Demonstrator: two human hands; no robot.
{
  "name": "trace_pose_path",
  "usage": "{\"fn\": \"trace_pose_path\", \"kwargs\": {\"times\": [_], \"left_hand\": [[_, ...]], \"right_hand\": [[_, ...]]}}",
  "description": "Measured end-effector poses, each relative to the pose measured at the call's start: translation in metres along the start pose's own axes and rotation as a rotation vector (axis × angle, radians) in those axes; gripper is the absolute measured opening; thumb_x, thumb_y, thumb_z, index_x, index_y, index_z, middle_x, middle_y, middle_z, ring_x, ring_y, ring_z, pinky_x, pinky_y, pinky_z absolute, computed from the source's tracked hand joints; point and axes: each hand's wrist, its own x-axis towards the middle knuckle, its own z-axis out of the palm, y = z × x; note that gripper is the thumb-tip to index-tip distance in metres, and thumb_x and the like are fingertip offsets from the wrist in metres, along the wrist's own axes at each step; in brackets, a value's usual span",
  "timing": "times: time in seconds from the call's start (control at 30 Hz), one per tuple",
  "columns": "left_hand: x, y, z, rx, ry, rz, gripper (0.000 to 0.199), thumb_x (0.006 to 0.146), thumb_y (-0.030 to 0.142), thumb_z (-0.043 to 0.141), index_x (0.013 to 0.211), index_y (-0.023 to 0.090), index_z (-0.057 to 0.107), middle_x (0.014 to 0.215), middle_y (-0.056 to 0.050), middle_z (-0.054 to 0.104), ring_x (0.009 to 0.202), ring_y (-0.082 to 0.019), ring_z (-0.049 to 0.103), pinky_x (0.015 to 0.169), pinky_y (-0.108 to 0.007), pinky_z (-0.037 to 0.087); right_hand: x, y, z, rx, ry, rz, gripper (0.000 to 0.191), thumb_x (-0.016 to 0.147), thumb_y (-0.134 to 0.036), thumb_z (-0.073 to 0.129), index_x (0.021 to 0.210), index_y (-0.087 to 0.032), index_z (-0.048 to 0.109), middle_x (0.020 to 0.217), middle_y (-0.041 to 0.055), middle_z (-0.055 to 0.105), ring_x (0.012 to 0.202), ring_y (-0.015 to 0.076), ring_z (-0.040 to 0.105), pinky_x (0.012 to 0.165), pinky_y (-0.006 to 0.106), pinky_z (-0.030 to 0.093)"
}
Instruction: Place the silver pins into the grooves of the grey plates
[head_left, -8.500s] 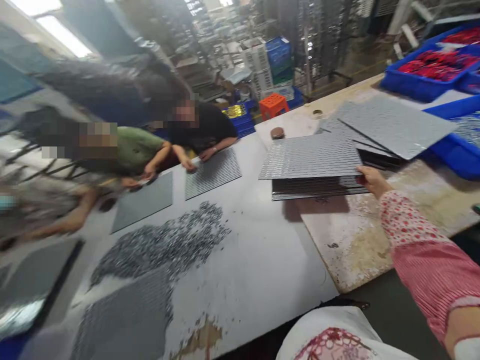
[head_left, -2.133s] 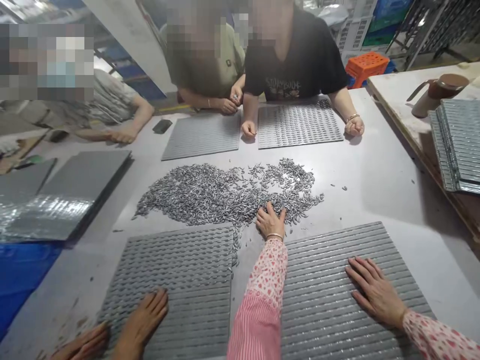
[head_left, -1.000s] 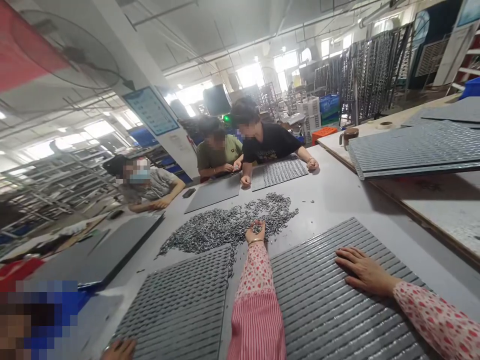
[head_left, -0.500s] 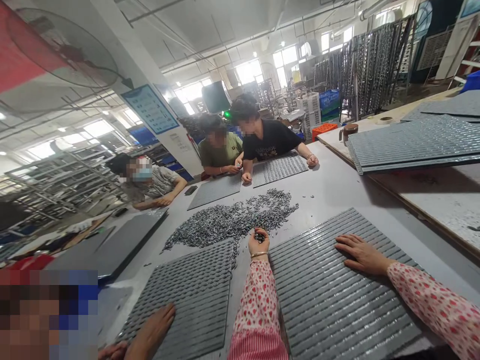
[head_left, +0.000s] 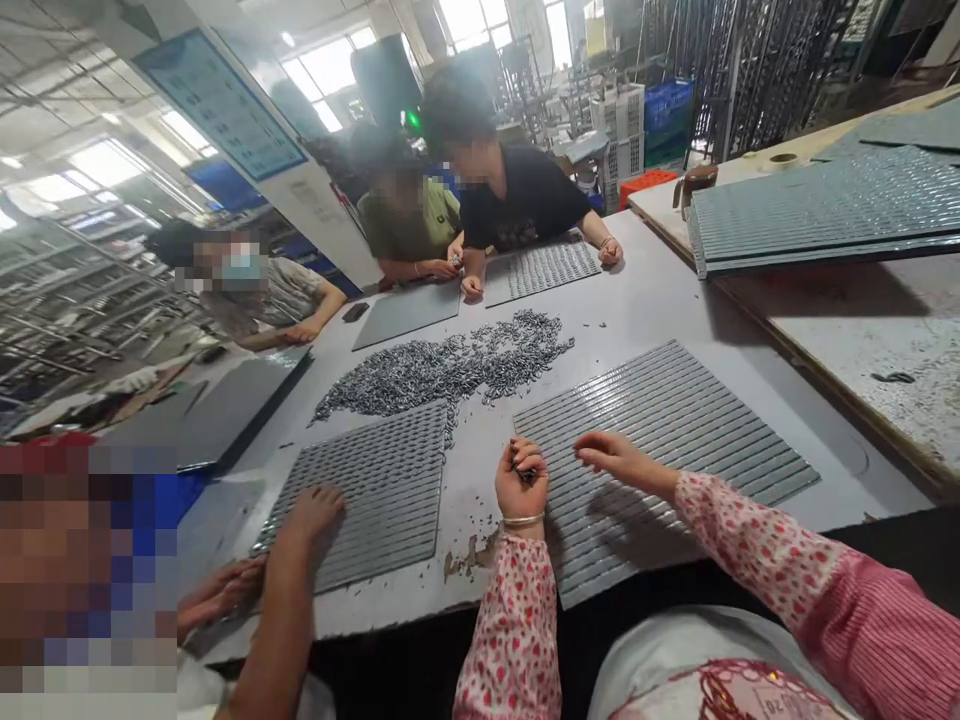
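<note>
A: How is the work lying, the biggest thing first?
B: On the white desk lies the ribbed board, flat, in front of the person. Beyond it, to the left, is the heap of small shiny pieces.
A: And the hands?
B: The left hand is curled round some dark pieces, near the board's left edge. The right hand has loosely stretched fingers, grasping nothing that I can see; by its shadow, it seems above the board.
A: How is this handled well?
B: In my judgement, the board should lie steady, the left palm should be turned upward and the grip be gentle, so that no piece drops out.
A: What is not clear?
B: The left wrist covers part of the board's edge. The right palm is hidden. How many pieces are held, and their exact shape, I cannot tell.
</note>
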Motion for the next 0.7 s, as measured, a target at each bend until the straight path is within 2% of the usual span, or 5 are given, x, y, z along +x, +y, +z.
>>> {"fn": "trace_pose_path", "kwargs": {"times": [0.1,0.2,0.5,0.6,0.7], "left_hand": [[-0.03,-0.022,-0.012,-0.027,0.015,-0.058,0.021,0.091,0.014,0.035,0.083,0.016,0.054,0.072,0.0,0.046,0.052,-0.004,0.043,0.042,-0.01,0.038],[-0.049,-0.038,-0.025,-0.063,0.047,-0.097,0.023,0.091,0.017,0.034,0.081,0.017,0.055,0.071,0.0,0.046,0.052,-0.004,0.043,0.042,-0.01,0.038],[-0.053,-0.055,-0.039,-0.149,0.136,-0.179,0.027,0.09,0.02,0.036,0.079,0.015,0.06,0.075,-0.003,0.053,0.061,-0.006,0.052,0.042,-0.009,0.041],[-0.045,-0.048,-0.038,-0.166,0.142,-0.19,0.027,0.09,0.014,0.034,0.078,0.015,0.059,0.073,-0.003,0.053,0.06,-0.005,0.052,0.047,-0.01,0.045],[-0.037,-0.034,-0.037,-0.187,0.152,-0.17,0.025,0.089,0.01,0.035,0.077,0.015,0.057,0.071,-0.001,0.053,0.06,-0.004,0.052,0.053,-0.012,0.049]], "right_hand": [[-0.012,-0.006,0.042,0.172,-0.078,0.103,0.039,0.086,-0.051,0.049,0.087,-0.013,0.061,0.074,0.0021,0.061,0.064,0.0111,0.056,0.052,0.02,0.044],[-0.027,-0.004,0.055,0.112,-0.022,0.139,0.042,0.085,-0.052,0.051,0.073,-0.013,0.061,0.061,-0.0009,0.054,0.055,0.0082,0.048,0.049,0.019,0.037],[-0.039,0.01,0.056,0.015,-0.019,0.209,0.042,0.083,-0.052,0.054,0.074,-0.012,0.063,0.061,-0.0001,0.057,0.056,0.0099,0.048,0.052,0.021,0.035],[-0.033,0.012,0.046,-0.238,-0.008,0.061,0.04,0.091,-0.046,0.043,0.081,-0.014,0.064,0.068,0.0019,0.059,0.065,0.0127,0.051,0.061,0.025,0.04],[-0.022,0.015,0.021,-0.672,0.047,-0.14,0.028,0.093,-0.037,0.043,0.095,-0.018,0.063,0.095,0.0068,0.062,0.093,0.0195,0.051,0.084,0.034,0.039]]}}
